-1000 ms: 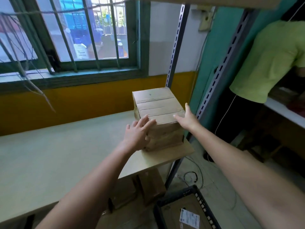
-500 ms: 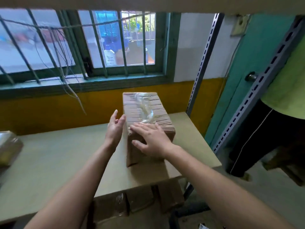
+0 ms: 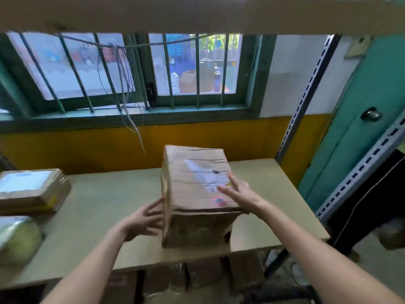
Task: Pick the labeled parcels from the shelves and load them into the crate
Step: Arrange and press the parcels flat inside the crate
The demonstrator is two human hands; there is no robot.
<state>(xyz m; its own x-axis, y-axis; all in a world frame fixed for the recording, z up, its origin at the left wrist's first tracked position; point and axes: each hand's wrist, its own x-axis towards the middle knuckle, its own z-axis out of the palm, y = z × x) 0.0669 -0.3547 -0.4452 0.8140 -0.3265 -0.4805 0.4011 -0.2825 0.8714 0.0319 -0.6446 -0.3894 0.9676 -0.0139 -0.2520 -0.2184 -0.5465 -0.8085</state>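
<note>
A brown cardboard parcel (image 3: 192, 224) stands on the beige shelf board (image 3: 105, 207), near its right end. A white label (image 3: 206, 174) and a small red sticker show on its top face. My left hand (image 3: 142, 220) presses against the parcel's lower left side, fingers spread. On the top right edge lies my right hand (image 3: 238, 191), fingers over the label. The parcel sits between both hands. No crate is in view.
A flat labeled parcel (image 3: 30, 189) and a plastic-wrapped parcel (image 3: 17, 240) lie at the shelf's left end. An upper shelf board (image 3: 197, 14) runs overhead. Slotted metal uprights (image 3: 306, 93) stand at the right, beside a person's dark trousers (image 3: 372, 205). More boxes (image 3: 197, 279) sit below.
The parcel has been turned, so its labeled face is now on top. My left hand dropped to the lower left side and my right hand shifted to the top right edge.
</note>
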